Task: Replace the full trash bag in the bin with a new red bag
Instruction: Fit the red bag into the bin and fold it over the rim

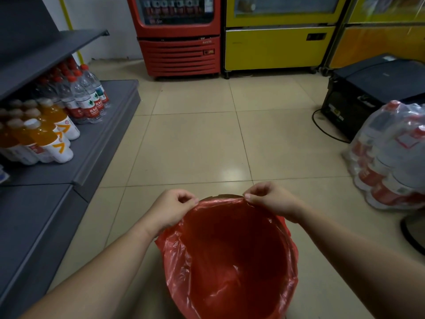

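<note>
A red bag [230, 256] lines the round bin on the floor right below me, its mouth spread wide and its inside empty. Only a sliver of the bin rim [224, 195] shows at the far edge, between my hands. My left hand [171, 209] pinches the bag's edge at the far left of the rim. My right hand [271, 201] pinches the edge at the far right of the rim. The plastic folds down over the outside of the bin on the left and right sides. No full trash bag is in view.
A grey shelf unit [76, 157] with water and orange drink bottles runs along the left. A red cooler [181, 49] and yellow coolers [278, 47] stand at the back. At right sit a black box [368, 95], a wrapped pack of bottles [391, 157] and a dark round base [411, 236].
</note>
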`<state>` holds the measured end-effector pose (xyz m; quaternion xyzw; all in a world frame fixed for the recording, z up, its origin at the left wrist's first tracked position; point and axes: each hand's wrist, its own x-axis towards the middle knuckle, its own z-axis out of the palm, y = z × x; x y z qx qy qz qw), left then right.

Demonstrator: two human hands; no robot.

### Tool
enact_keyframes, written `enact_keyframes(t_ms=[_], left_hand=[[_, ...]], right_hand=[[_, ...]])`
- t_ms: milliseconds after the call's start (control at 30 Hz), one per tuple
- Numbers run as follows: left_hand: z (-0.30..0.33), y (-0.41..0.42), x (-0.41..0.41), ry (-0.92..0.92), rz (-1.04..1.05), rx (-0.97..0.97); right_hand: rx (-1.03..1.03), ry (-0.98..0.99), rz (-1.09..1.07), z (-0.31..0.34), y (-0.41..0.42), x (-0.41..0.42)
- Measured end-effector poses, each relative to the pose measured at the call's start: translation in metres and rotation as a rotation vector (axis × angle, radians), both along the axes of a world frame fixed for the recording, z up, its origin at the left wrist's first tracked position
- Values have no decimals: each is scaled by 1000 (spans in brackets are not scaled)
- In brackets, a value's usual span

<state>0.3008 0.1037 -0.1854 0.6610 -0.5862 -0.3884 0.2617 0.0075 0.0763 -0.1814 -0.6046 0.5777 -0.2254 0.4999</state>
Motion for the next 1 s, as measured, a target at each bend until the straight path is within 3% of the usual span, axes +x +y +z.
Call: enact_keyframes(t_ms=[400, 833, 1000], left_hand=[[9, 2, -6, -140, -8, -36], [-4, -13, -12, 19, 111, 86], [-14, -17, -9, 146, 115, 240]], right_hand=[[-244, 353, 7, 4, 1, 10], [-49, 139, -32, -10, -14, 6], [96, 104, -23, -22, -18, 5]])
